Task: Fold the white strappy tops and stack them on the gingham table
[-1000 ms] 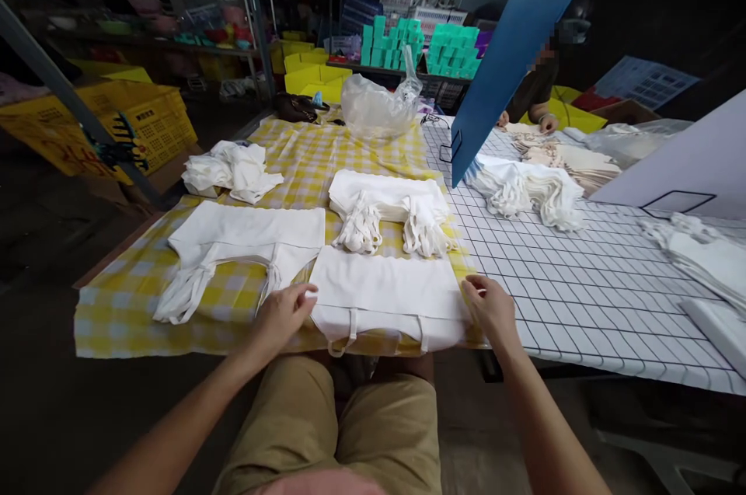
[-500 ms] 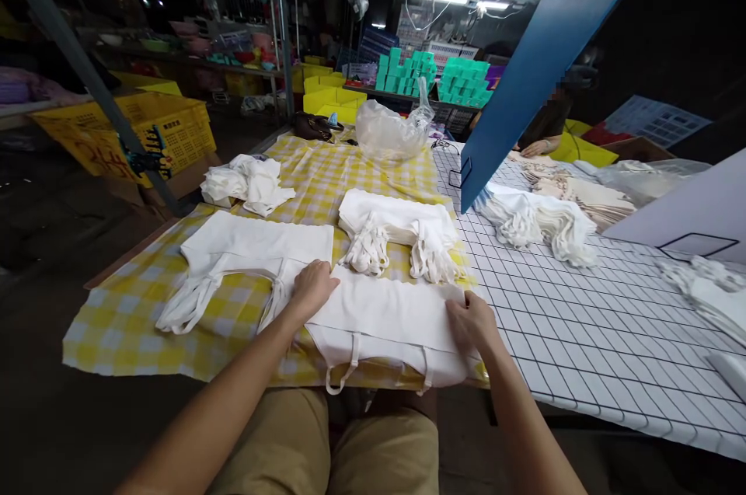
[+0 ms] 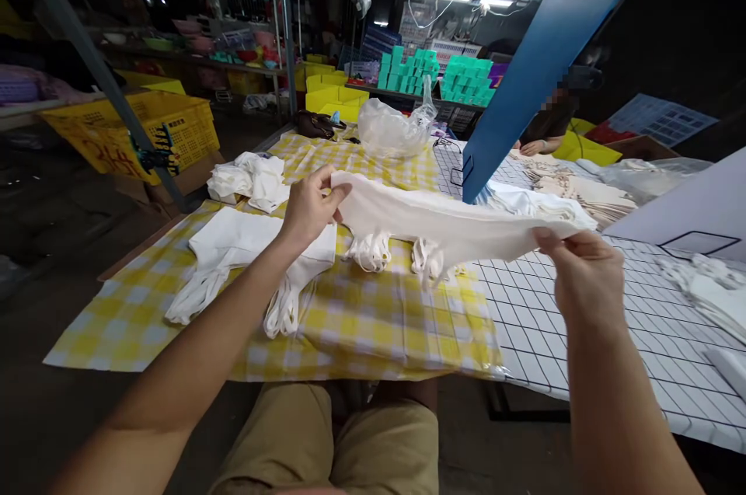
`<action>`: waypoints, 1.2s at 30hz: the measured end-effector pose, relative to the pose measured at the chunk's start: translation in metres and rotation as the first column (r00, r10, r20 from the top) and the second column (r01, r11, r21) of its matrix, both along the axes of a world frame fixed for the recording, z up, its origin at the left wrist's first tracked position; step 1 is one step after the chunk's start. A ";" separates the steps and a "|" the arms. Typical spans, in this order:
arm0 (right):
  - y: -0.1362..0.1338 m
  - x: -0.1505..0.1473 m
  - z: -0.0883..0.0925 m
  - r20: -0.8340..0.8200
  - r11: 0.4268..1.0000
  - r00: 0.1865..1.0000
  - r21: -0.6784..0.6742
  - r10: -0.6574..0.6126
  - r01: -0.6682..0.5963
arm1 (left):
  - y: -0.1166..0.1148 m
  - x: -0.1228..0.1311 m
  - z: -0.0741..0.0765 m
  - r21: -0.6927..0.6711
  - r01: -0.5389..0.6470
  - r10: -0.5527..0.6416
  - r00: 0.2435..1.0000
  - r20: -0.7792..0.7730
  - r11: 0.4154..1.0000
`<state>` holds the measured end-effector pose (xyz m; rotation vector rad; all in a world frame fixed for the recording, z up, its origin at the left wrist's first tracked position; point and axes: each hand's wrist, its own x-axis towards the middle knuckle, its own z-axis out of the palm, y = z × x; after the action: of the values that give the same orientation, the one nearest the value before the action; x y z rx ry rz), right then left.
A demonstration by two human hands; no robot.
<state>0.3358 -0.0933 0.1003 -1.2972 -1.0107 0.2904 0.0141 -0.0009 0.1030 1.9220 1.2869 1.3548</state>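
One white garment (image 3: 434, 224) is held spread in the air above the worktop (image 3: 524, 332). The left hand (image 3: 310, 207) has its grip closed on one end, the right hand (image 3: 590, 273) pinches the other. Behind, white straps (image 3: 373, 254) show partly; yellow checked cloth (image 3: 373, 332) lies below.

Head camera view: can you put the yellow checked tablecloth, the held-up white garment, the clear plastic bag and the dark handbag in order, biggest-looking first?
1. Yellow checked tablecloth
2. Held-up white garment
3. Clear plastic bag
4. Dark handbag
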 end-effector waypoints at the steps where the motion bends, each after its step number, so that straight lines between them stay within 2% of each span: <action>1: -0.006 0.002 0.001 0.030 1.000 1.000 0.020 -0.008 0.008 | -0.004 -0.003 -0.001 0.014 0.030 -0.031 0.999 0.027 0.999; 2: -0.013 0.004 -0.003 0.067 1.000 0.998 -0.005 0.007 -0.007 | -0.010 -0.006 -0.005 0.025 0.051 -0.052 0.998 0.029 0.998; 4: -0.032 0.009 -0.019 0.146 0.983 0.983 -0.160 0.108 -0.084 | -0.026 -0.016 -0.023 0.012 0.089 -0.088 0.996 -0.024 0.996; 6: -0.053 0.014 -0.046 0.171 0.918 0.949 -0.346 0.265 -0.194 | -0.047 -0.026 -0.051 -0.066 0.141 -0.147 0.985 -0.092 0.988; 8: -0.073 0.017 -0.077 0.117 0.838 0.918 -0.464 0.380 -0.288 | -0.070 -0.036 -0.083 -0.197 0.208 -0.233 0.966 -0.112 0.958; 11: -0.098 0.017 -0.112 0.037 0.732 0.896 -0.591 0.443 -0.338 | -0.102 -0.045 -0.121 -0.343 0.295 -0.354 0.927 -0.123 0.892; 14: -0.111 0.015 -0.125 0.002 0.700 0.898 -0.628 0.439 -0.341 | -0.120 -0.049 -0.138 -0.367 0.340 -0.411 0.902 -0.134 0.866; 18: -0.114 0.012 -0.125 0.008 0.692 0.903 -0.645 0.429 -0.323 | -0.124 -0.050 -0.143 -0.335 0.361 -0.433 0.885 -0.171 0.870; 24: -0.112 0.011 -0.127 0.067 0.703 0.895 -0.646 0.441 -0.298 | -0.122 -0.049 -0.149 -0.258 0.363 -0.434 0.844 -0.317 0.895; 29: -0.115 0.012 -0.123 0.124 0.682 0.861 -0.670 0.493 -0.294 | -0.123 -0.048 -0.147 -0.097 0.390 -0.395 0.827 -0.400 0.916; 32: -0.114 0.015 -0.112 0.175 0.725 0.860 -0.632 0.479 -0.275 | -0.120 -0.048 -0.132 -0.053 0.348 -0.347 0.886 -0.308 0.936; 36: -0.111 0.012 -0.079 0.303 0.834 0.849 -0.493 0.433 -0.249 | -0.111 -0.059 -0.093 -0.171 0.244 -0.261 0.962 -0.084 0.955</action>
<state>0.3477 -0.2039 0.0208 -1.6141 -1.6163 0.5727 -0.0448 -0.1117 0.0103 1.9899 1.1128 1.0050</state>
